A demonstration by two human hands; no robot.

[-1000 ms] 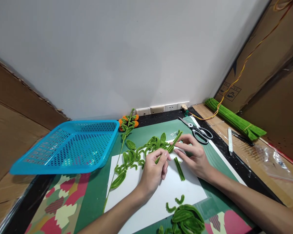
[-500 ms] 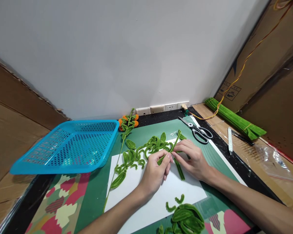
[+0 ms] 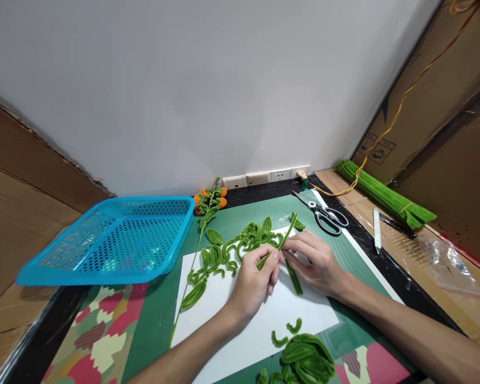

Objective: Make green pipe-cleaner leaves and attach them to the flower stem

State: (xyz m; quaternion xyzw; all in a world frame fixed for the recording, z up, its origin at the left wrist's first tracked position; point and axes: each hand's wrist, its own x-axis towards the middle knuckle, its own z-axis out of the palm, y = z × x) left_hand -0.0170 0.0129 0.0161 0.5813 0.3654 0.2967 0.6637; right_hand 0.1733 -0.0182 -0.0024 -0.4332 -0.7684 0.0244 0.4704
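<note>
On white paper (image 3: 296, 314), my left hand (image 3: 251, 285) and right hand (image 3: 320, 266) pinch one pipe cleaner (image 3: 287, 234).
Scissors (image 3: 324, 216) lie just beyond; the leaf pile (image 3: 304, 357) is cut off below.

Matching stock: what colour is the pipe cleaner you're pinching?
Green; the pipe cleaner shows best in head view.

my left hand (image 3: 253, 281) pinches green pipe cleaner (image 3: 286, 235) | my right hand (image 3: 318, 263) grips it too | scissors (image 3: 324, 215) beyond
</note>
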